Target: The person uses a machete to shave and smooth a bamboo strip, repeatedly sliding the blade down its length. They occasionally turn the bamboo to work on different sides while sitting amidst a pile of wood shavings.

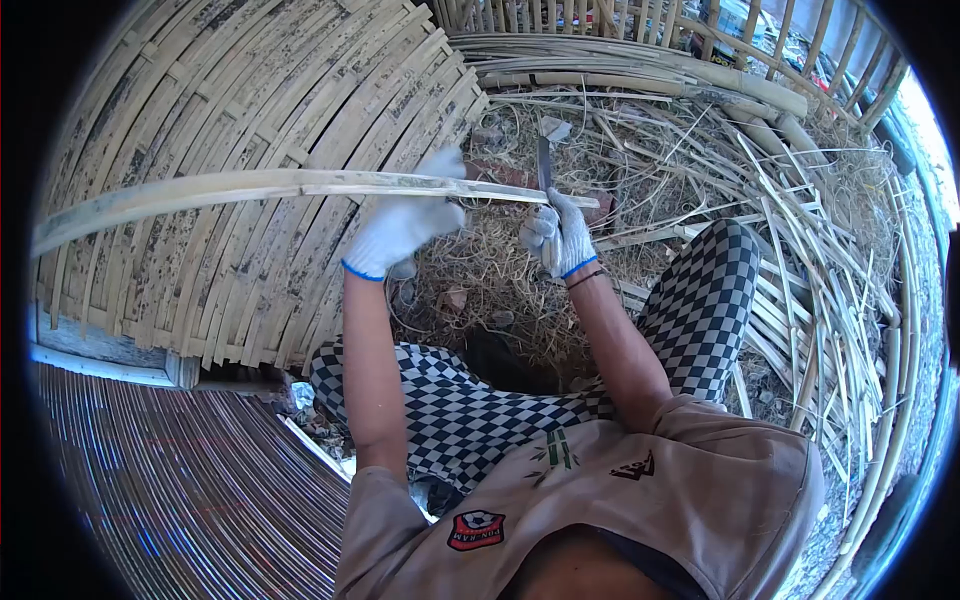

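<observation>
A long bamboo strip point(300, 184) runs across in front of me from the far left. Near its right end, a knife point(544, 162) stands blade up against it, its handle hidden in my right hand point(558, 235). That hand wears a white glove and is closed, with the thumb side right at the strip. My left hand point(395, 235), gloved in white with a blue cuff, is around the strip farther left. Its fingers show beyond the strip and its thumb on the near side, both smeared by motion.
A woven bamboo panel point(250, 130) fills the left side. Cut bamboo strips point(800, 300) lie heaped at the right, and bamboo poles point(640, 75) are stacked at the back before a slatted fence point(570, 18). Fibre shavings point(480, 275) cover the ground between my legs.
</observation>
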A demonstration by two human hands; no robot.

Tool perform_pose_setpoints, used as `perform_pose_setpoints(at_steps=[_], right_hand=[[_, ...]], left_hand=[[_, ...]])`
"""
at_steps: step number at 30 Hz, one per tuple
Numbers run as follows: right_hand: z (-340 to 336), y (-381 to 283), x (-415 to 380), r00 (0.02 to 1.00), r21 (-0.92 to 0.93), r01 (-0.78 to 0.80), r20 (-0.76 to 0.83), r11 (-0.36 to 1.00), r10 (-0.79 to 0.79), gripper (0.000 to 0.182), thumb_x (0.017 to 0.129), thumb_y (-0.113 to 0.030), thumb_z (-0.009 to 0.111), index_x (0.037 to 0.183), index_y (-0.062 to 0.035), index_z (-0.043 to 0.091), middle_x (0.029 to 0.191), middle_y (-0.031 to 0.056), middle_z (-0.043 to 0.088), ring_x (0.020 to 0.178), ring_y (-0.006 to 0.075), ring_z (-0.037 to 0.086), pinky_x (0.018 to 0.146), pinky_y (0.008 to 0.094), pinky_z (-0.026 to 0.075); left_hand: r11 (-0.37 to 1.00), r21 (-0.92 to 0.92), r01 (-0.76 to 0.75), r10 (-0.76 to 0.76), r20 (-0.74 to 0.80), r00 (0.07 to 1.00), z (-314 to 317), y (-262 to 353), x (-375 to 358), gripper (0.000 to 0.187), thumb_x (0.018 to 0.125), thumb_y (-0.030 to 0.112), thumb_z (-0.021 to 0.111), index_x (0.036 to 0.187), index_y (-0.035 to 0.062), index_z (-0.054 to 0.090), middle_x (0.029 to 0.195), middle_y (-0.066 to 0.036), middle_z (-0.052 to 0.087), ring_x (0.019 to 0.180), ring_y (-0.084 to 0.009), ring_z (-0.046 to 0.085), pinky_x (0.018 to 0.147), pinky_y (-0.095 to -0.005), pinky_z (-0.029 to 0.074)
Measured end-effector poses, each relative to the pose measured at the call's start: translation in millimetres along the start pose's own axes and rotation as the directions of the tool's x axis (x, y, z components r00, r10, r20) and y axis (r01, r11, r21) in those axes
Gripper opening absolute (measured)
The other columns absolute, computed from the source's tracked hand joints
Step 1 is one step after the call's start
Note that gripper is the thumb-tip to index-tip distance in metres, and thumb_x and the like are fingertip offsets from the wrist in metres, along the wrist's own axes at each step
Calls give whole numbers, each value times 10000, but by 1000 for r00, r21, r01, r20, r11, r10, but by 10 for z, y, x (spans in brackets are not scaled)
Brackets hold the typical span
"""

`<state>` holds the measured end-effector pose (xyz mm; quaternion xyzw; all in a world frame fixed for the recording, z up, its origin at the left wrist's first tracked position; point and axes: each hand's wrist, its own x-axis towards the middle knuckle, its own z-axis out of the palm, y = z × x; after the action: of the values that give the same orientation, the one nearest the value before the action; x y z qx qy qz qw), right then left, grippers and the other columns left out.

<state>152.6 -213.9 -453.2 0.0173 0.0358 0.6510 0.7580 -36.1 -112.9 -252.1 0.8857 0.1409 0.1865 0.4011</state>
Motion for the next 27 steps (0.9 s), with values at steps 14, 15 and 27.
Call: perform_pose_setpoints(at_steps=[14, 15, 27], right_hand=[[-527, 390, 225, 953, -615, -115, -290, 780, -88, 329, 1010, -390, 639, 904, -81, 597, 674, 23, 579, 507, 157, 563, 452, 327, 474], [-612, 399, 201, 927, -683, -148, -347, 715, -140, 297, 1002, -350, 633, 903, -73, 603, 680, 23, 576, 519, 155, 562, 459, 332, 479], [-1361, 10, 189, 715, -838, -449, -128, -311, -688, 286, 975, -262, 571, 1126, -31, 646, 858, 202, 709, 822, 348, 722, 719, 456, 545]], left_hand=[[644, -441, -625, 76, -776, 626, -649, 426, -9, 687, 1059, 651, 334, 572, 173, 264, 506, 41, 228, 429, -103, 163, 401, -279, 120], [648, -442, -620, 79, -770, 633, -691, 357, 31, 689, 1060, 644, 343, 565, 173, 255, 499, 43, 219, 424, -104, 156, 399, -279, 117], [746, -423, -514, -68, -817, 573, -602, 26, 401, 675, 1047, 621, 433, 579, 161, 276, 518, 37, 222, 439, -124, 176, 391, -287, 149]])
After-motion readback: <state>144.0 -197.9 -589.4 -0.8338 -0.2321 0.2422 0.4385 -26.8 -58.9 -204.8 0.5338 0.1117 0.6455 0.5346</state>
